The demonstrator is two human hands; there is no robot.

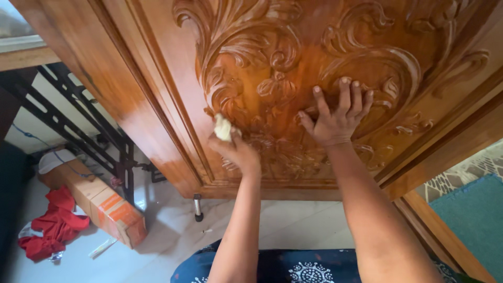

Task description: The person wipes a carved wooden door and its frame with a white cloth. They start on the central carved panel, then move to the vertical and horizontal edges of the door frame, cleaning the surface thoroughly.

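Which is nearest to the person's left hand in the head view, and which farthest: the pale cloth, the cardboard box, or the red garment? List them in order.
1. Pale cloth: gripped in the left hand, pressed against the carved wooden panel.
2. Cardboard box: on the floor, lower left.
3. Red garment: on the floor, left of the box.

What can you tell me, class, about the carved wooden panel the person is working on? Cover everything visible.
The carved wooden panel is glossy, reddish-brown wood with raised scrolls, leaves and a flower in relief, set in a plain moulded frame. It leans tilted, its lower edge near the pale floor. The left hand presses a small pale wad of cloth onto the carving; the right hand rests flat on it, fingers spread.
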